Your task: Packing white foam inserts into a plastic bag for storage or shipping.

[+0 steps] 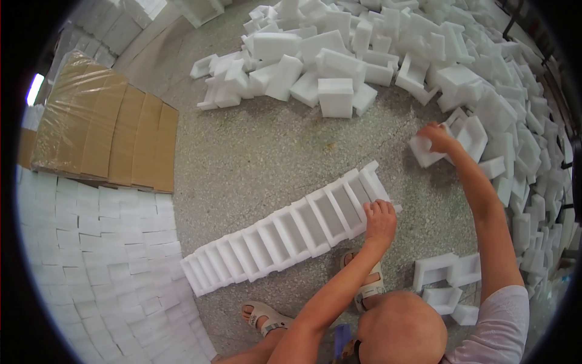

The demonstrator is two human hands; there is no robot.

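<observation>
A slanting row of white foam pieces [282,239], U-shaped and nested one against another, lies on the floor in front of me. At its right end my left hand [380,225] has its fingers curled over the edge of the last foam piece [371,182]. Farther right, my arm is stretched out to the edge of a big heap. There my right hand [438,137] grips a loose white foam piece [426,154], its fingers bent over the top; part of that grip is hidden by the hand itself.
The heap of loose foam pieces [336,94] curves from the far middle round to the right. Several more pieces [435,271] lie near my right side. At the left, flat brown cardboard [121,130] under clear film sits beside tightly stacked white foam blocks [109,255].
</observation>
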